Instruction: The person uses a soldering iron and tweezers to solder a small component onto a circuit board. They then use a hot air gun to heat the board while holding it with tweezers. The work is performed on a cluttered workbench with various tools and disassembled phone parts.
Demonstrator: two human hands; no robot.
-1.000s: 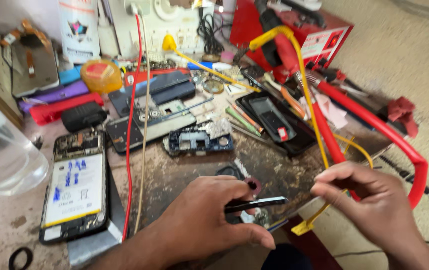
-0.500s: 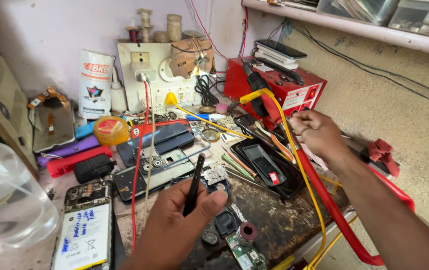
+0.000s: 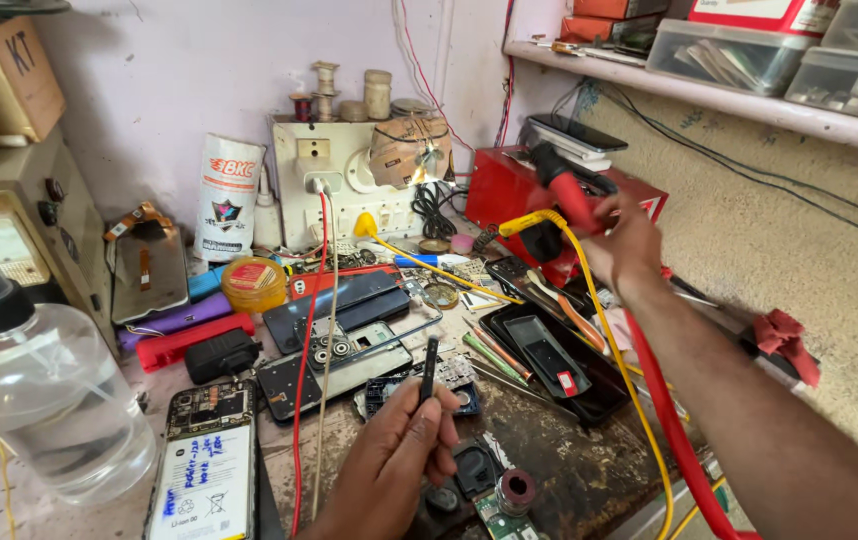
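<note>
Left hand (image 3: 404,450) low at centre of cluttered workbench (image 3: 569,470), fingers pinched together on slim black tweezers (image 3: 429,368) held upright, tip raised above small circuit board (image 3: 454,375). Right hand (image 3: 621,245) lifted at right, fingers wrapped around red-handled tool (image 3: 564,195), from which thick red cable (image 3: 664,420) runs down toward lower edge of view; yellow cable (image 3: 609,330) looping just beside it. Opened phone (image 3: 334,362) with exposed camera rings lying left of circuit board, touching thin red wire (image 3: 307,340) that descends from white socket panel (image 3: 344,180) on back wall. Phone with white battery label (image 3: 204,470) at lower left, near clear spray bottle (image 3: 34,385). Yellow round tin (image 3: 253,283) behind, near white pouch (image 3: 229,195). Black tray with dark phone (image 3: 549,360) right of centre, below red box (image 3: 509,190). Shelf with plastic containers (image 3: 739,60) at upper right.
</note>
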